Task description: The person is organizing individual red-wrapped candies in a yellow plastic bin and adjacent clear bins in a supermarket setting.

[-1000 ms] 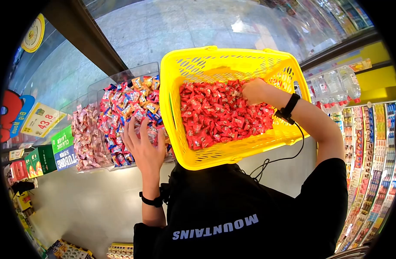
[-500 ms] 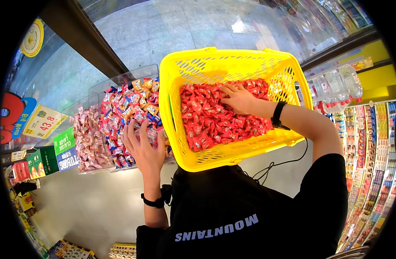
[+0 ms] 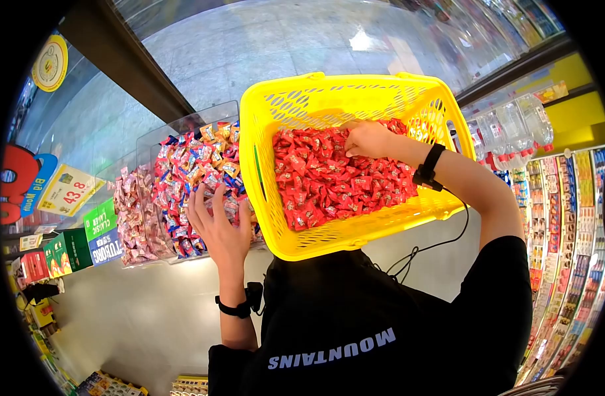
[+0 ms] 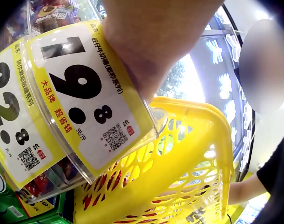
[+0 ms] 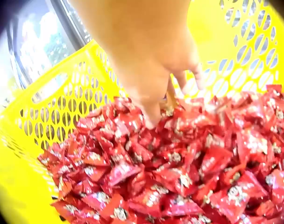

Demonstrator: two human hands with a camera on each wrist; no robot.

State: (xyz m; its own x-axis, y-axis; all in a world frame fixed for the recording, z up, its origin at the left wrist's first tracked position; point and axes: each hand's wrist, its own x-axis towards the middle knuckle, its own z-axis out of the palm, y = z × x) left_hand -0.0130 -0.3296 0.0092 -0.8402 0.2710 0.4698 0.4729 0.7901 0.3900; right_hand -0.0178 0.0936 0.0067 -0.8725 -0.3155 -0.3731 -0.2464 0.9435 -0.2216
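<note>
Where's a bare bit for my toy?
The grey floor looks bare between the candy bins and left forearm. More shows between the yellow basket and black shirt, but a cable crosses it. Red candies crowd the basket; the bins are heaped.

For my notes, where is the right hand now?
In the head view, the right hand is right of centre, inside the yellow basket, touching the red candies.

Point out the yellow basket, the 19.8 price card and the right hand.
Yellow basket [image 3: 368,80], head view: on its far rim.
19.8 price card [image 4: 86,95], left wrist view: on its printed face.
Right hand [image 3: 369,140], head view: back of the hand.
</note>
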